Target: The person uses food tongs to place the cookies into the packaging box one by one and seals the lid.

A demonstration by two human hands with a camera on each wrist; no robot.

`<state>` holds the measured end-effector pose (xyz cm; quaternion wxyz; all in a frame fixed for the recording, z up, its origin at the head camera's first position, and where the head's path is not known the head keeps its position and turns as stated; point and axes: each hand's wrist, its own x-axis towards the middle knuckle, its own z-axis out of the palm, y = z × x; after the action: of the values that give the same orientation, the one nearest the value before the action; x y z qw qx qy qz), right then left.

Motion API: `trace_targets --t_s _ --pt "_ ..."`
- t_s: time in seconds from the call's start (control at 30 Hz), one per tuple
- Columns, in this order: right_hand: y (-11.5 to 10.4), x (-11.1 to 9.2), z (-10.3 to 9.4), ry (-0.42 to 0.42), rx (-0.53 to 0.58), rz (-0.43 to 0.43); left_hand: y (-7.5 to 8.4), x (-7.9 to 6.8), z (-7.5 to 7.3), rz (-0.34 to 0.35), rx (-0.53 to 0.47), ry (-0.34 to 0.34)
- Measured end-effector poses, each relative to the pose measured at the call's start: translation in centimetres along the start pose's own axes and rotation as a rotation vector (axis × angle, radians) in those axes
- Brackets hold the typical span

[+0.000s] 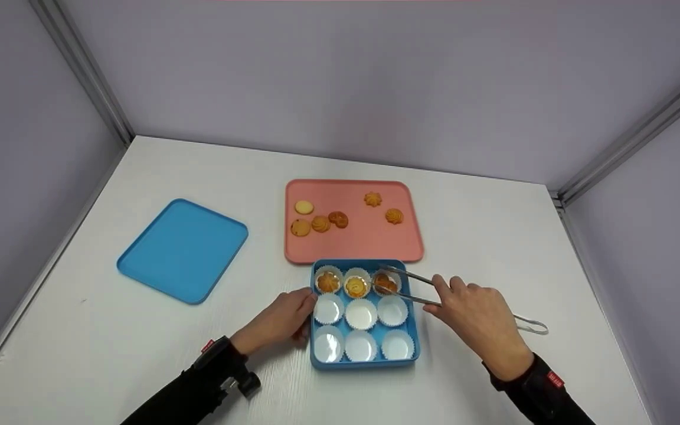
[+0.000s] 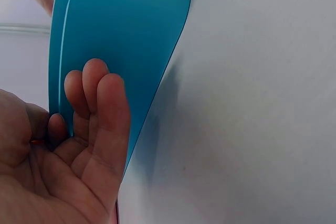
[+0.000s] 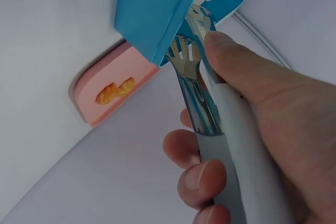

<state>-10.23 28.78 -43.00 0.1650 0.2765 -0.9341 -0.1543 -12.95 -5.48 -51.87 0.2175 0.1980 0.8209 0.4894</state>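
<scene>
A blue box [image 1: 365, 365] holds rows of white paper cups [image 1: 361, 314], with a cookie in each cup of the far row. My left hand [image 1: 284, 319] grips the box's left rim between thumb and forefinger, while its other fingers [image 2: 113, 111] lie along the outer wall. In my right hand [image 1: 474, 313] is a pair of metal serving tongs [image 3: 207, 103] with pale handles. The tongs' spread tips reach into the far right cup, one on each side of a brown cookie [image 1: 385, 284]. Beside it sit a pale yellow cookie [image 1: 356, 287] and a golden cookie [image 1: 328, 282].
Right behind the box lies a pink tray [image 1: 369, 242] with several cookies [image 1: 320, 224] on its left half and two star-shaped cookies [image 1: 373, 199] at the right. A flat blue tray [image 1: 183, 251] rests on the white table [image 1: 263, 389] at left. Grey partition walls [image 1: 340, 77] enclose the table.
</scene>
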Motion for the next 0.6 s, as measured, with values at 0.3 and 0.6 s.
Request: trace_targets --t_s 0.3,0.6 --pt "0.4 -0.2 0.1 0.009 0.043 0.008 0.2 -0.1 -0.1 -0.007 -0.003 -0.004" --pt "1.2 -0.5 0.6 0.020 0.154 0.059 0.2 -0.2 0.0 0.001 -0.009 -0.004"
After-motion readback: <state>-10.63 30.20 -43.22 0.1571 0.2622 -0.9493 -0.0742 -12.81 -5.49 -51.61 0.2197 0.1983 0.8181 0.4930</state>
